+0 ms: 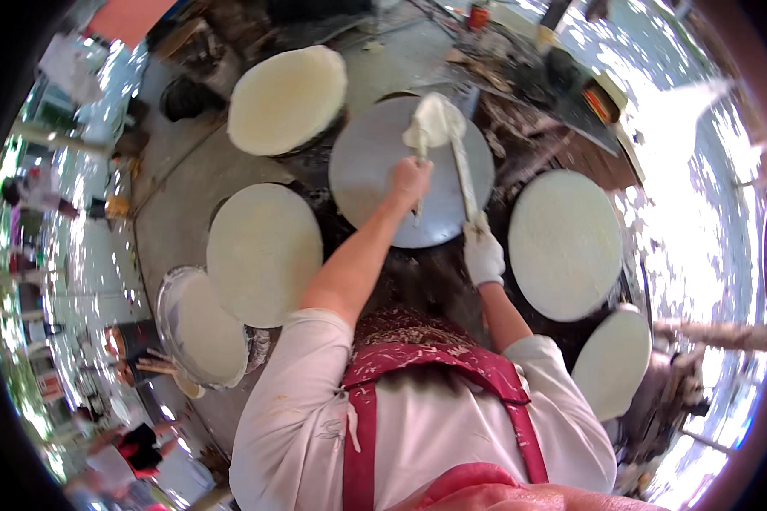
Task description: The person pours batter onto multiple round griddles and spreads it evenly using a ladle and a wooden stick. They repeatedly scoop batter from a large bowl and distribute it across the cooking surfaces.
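My bare left hand [411, 181] grips a short-handled tool [422, 148] over the round grey griddle [371, 160] before me; its far end meets a lump of pale batter [431, 121]. Between the griddle and my apron, my right hand [484, 252], in a soiled white glove, holds a long, flat, batter-smeared stick [464, 177]. That stick slants across the griddle and ends at the same lump. Batter hides the far ends of both tools. Most of the griddle's visible surface is bare metal.
Other round griddles carry thin batter sheets: far left [287, 102], near left [265, 255], right [565, 246] and lower right [613, 364]. A metal basin [166, 300] of batter stands at left. Firewood and scraps [524, 121] lie beyond. Other people [137, 450] are at the left rim.
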A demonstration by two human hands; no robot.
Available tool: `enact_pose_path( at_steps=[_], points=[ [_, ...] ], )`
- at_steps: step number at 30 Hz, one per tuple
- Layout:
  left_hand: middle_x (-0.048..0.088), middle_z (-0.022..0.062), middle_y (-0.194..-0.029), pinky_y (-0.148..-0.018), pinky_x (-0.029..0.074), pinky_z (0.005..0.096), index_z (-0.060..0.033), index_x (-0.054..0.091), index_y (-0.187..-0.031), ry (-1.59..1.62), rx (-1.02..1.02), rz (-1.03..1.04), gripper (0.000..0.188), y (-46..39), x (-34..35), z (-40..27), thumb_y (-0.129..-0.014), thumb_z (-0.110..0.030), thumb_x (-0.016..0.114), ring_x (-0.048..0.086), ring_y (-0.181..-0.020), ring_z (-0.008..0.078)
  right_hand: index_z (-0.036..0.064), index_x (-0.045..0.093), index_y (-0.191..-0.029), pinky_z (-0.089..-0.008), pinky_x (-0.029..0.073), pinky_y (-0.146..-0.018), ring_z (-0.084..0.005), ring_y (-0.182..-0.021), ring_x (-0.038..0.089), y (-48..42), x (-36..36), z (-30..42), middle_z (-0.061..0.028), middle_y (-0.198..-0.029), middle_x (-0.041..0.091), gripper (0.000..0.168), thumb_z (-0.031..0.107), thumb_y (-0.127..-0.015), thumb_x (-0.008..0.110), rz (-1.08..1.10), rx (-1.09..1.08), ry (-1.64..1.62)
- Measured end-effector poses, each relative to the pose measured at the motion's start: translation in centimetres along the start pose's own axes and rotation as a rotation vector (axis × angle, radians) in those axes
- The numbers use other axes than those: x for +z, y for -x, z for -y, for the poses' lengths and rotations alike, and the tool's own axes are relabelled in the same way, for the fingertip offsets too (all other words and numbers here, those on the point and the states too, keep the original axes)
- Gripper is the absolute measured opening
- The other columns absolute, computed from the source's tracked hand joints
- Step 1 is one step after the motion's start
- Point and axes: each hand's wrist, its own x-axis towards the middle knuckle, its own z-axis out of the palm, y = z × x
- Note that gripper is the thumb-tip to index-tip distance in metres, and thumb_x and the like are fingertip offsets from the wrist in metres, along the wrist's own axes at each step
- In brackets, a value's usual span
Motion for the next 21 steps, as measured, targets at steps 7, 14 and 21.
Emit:
enact_pose_path(
  at_steps=[7,14,21],
  points=[
    [0.064,0.0219,-0.085,-0.057,0.045,0.0543,0.0003,0.044,-0.12,-0.333,0.503,-0.456,0.032,0.4,-2.1,4.0,-0.096,-0.02,0.051,0.061,-0.069,0.043,0.012,0.066,-0.11,-0.0224,0.031,-0.039,-0.0036,-0.046,0.038,4.7,0.6,1.3,0.0047,-0.064,0.047,0.026,0.034,-0.098,0.057,0.141,0.248,-0.79],
    [0.054,0.0224,-0.063,-0.051,0.039,0.0514,0.0036,0.041,-0.118,-0.102,0.496,-0.621,0.035,4.4,-15.5,-2.0,-0.094,-0.012,0.059,0.058,-0.057,0.0408,0.018,0.067,-0.117,-0.0213,0.024,-0.036,-0.0054,-0.043,0.034,-2.1,0.8,0.2,0.0052,-0.063,0.044,0.033,0.041,-0.093,0.066,0.035,-0.036,-0.581],
    [0.056,0.0255,-0.065,-0.055,0.041,0.0544,-0.0016,0.048,-0.095,-0.167,0.244,-0.599,0.025,12.7,-20.2,2.6,-0.096,-0.024,0.059,0.058,-0.063,0.0479,0.017,0.065,-0.114,-0.0223,0.025,-0.032,-0.0071,-0.038,0.036,-1.5,2.4,5.5,0.0037,-0.061,0.048,0.031,0.041,-0.094,0.065,0.292,0.18,-0.693]
  ],
)
